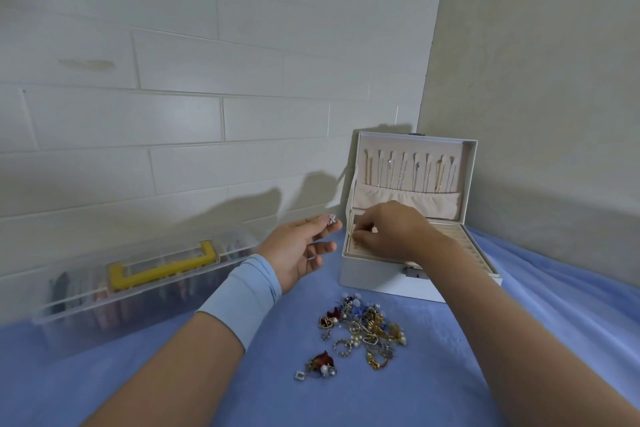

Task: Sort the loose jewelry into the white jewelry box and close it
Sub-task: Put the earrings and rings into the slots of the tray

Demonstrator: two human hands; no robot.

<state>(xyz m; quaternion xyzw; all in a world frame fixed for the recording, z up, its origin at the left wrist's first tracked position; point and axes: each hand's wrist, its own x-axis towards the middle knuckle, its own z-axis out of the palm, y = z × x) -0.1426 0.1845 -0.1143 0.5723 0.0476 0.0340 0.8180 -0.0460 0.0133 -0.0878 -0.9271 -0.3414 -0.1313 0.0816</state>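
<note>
Your two hands met at the open white rectangular jewelry box (377, 282).

Your left fingertips (325, 227) pinched a small pink glittering jewel (331, 218), the left hand (298, 250) palm up just beside the box's left wall, a pale blue fabric wristband (242, 295) on that wrist. Your right hand (391, 230) curled its fingers onto the cream slotted tray (464, 246) at the box's front left; whether they held anything, I could not tell. The lid stood upright, thin chains (408, 170) hanging inside. The heap of loose gold, pearl and blue jewelry (363, 328) lay on the blue cloth (450, 374) near the box's front; a clear plastic case with a yellow handle (156, 291) sat well apart, leftward.
</note>
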